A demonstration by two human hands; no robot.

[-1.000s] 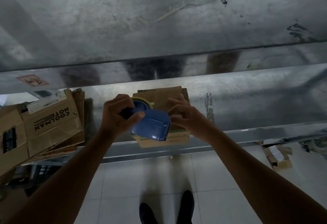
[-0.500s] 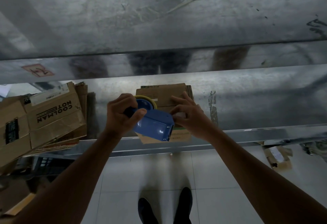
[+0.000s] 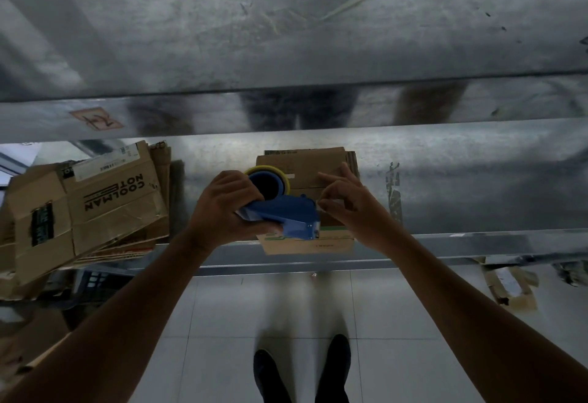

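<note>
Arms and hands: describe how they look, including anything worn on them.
The left hand and right hand are bare: no gloves, and no ring shows on the fingers in view. The left forearm and right forearm are bare too, with no sleeve, watch or bracelet up to the frame's edge. The dim light hides finer marks.

Dispenser (image 3: pixel 286 215) handle hidden in left hand (image 3: pixel 222 208); box (image 3: pixel 305 160) partly covered; shoes (image 3: pixel 270 374) blurred.

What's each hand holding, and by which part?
Left hand grips the blue plastic tape dispenser by its handle; right hand seems to pinch the clear tape end at its front.
</note>
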